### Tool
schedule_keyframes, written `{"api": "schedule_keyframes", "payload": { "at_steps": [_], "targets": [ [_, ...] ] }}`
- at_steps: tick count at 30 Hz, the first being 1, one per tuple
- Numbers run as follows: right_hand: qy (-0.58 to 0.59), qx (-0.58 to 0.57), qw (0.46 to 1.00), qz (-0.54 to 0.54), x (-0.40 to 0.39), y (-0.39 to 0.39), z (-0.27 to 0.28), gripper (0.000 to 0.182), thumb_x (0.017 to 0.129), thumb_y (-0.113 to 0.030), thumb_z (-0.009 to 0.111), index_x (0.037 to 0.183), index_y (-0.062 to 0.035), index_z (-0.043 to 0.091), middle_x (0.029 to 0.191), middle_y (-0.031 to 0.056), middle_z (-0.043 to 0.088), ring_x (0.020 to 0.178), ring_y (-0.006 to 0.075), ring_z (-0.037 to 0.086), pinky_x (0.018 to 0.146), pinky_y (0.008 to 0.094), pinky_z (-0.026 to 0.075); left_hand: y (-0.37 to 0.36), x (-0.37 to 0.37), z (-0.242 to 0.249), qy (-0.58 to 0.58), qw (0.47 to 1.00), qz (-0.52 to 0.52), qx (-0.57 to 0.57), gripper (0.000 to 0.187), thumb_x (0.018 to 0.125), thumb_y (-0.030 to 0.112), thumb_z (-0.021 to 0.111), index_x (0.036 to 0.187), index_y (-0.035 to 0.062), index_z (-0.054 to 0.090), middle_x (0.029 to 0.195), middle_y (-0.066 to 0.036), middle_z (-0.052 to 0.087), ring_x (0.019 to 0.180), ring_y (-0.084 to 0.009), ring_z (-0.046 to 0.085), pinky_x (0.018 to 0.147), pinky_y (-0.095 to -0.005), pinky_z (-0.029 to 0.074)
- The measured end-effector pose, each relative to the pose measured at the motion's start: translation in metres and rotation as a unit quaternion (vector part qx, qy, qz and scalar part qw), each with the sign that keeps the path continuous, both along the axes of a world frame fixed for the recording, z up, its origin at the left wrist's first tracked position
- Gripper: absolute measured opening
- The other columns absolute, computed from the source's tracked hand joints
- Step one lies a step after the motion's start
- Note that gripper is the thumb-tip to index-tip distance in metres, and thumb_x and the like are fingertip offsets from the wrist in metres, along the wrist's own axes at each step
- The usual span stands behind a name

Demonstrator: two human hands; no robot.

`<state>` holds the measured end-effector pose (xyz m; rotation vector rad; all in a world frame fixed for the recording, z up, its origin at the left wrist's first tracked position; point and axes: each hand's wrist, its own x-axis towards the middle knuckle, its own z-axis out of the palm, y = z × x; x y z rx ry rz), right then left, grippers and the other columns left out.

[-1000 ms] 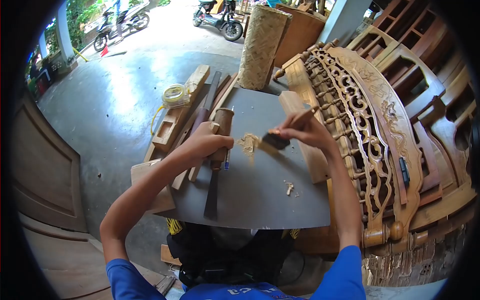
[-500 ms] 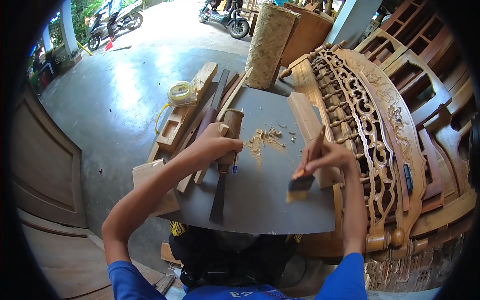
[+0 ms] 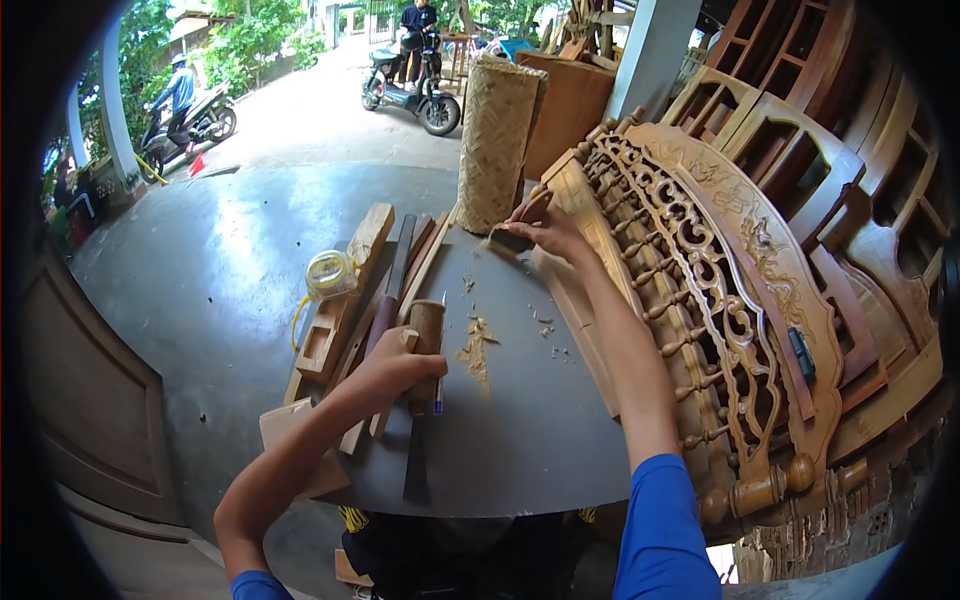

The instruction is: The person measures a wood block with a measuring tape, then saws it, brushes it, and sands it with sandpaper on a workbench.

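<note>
Wooden-handled brush with dark ferrule and pale bristles (image 3: 511, 239) gripped in right hand (image 3: 558, 236), held at upper centre of frame, over far end of flat grey board (image 3: 530, 440); whether board is touched by bristles cannot be told. Dark flared-blade chisel with thick wooden handle (image 3: 417, 462) clasped in left hand (image 3: 402, 366), left of centre, blade pointed toward bottom of frame. Pale wood shavings (image 3: 478, 343) scattered near frame centre. Clear-and-yellow tape measure (image 3: 330, 274) seen at left.
</note>
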<state>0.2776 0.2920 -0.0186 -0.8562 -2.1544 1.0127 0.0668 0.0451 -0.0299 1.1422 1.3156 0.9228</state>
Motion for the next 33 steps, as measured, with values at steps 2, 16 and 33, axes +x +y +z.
{"api": "schedule_keyframes", "payload": {
  "at_steps": [2, 16, 33],
  "targets": [
    [0.024, 0.108, 0.993, -0.046, -0.009, -0.017, 0.006, 0.013, 0.075, -0.014, 0.066, 0.082, -0.0043, 0.061, 0.078, 0.0033, 0.063, 0.078, 0.0104, 0.058, 0.069, 0.0260, 0.047, 0.003, -0.001, -0.001, 0.014, 1.000, -0.012, -0.003, 0.015, 0.067, 0.005, 0.065, 0.072, 0.0034, 0.051, 0.062, -0.001, 0.051, 0.053, -0.0090, 0.051, 0.045, -0.0253, 0.041],
    [-0.020, -0.160, 0.969, 0.188, -0.003, -0.112, 0.002, 0.013, 0.077, -0.011, 0.066, 0.080, -0.0012, 0.058, 0.078, 0.0069, 0.063, 0.071, 0.0104, 0.059, 0.062, 0.0246, 0.048, -0.001, -0.001, -0.004, -0.021, 1.000, 0.010, 0.019, 0.017, 0.066, 0.007, 0.065, 0.074, 0.0036, 0.050, 0.065, -0.002, 0.052, 0.054, -0.0088, 0.050, 0.048, -0.0242, 0.041],
    [0.100, -0.125, 0.987, -0.025, -0.031, -0.028, -0.013, 0.017, 0.075, -0.016, 0.063, 0.080, -0.0002, 0.062, 0.074, 0.0068, 0.063, 0.065, 0.0136, 0.061, 0.055, 0.0258, 0.051, 0.005, -0.002, -0.020, 0.010, 0.999, 0.004, 0.042, 0.033, 0.065, 0.008, 0.067, 0.090, 0.0011, 0.046, 0.074, -0.004, 0.051, 0.065, -0.0107, 0.053, 0.056, -0.0258, 0.045]
  ]
}}
